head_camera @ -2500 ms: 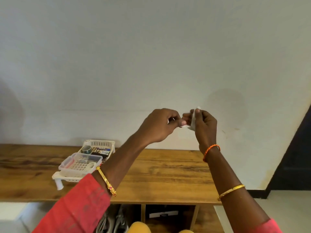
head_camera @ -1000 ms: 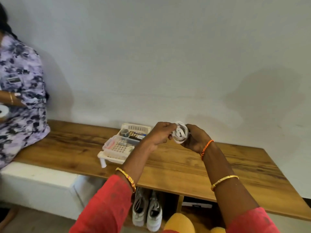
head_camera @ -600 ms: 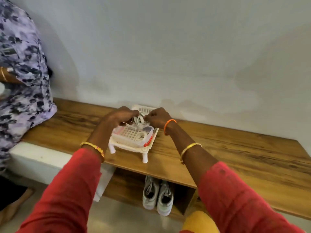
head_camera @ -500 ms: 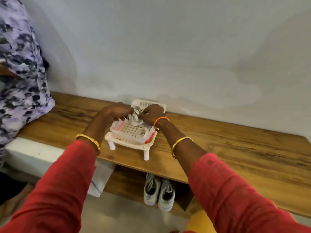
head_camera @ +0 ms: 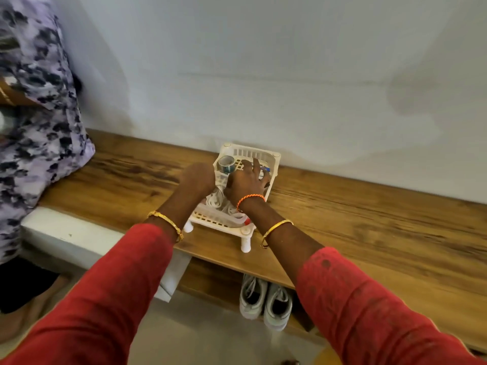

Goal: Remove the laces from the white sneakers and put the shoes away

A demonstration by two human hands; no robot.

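Observation:
The white sneakers (head_camera: 264, 301) stand side by side on the floor shelf under the wooden bench (head_camera: 369, 227), without laces. A coil of white laces (head_camera: 217, 202) lies in a clear tub inside the white legged basket (head_camera: 274, 160) on the bench. My left hand (head_camera: 199, 177) is bent down at the basket's left rim beside the laces, its fingers hidden. My right hand (head_camera: 247, 180) lies over the middle of the basket with fingers spread toward its back wall, just beyond the laces.
A roll of tape (head_camera: 226, 164) sits in the basket's back left corner. A person in a purple patterned garment (head_camera: 39, 106) sits on the bench's left end. The wall runs directly behind the basket. A white box (head_camera: 79, 238) stands under the bench at left.
My hands came down from chest height with the coiled laces to the basket. The coil now lies in the tub, and my right hand has spread over the basket's rear part.

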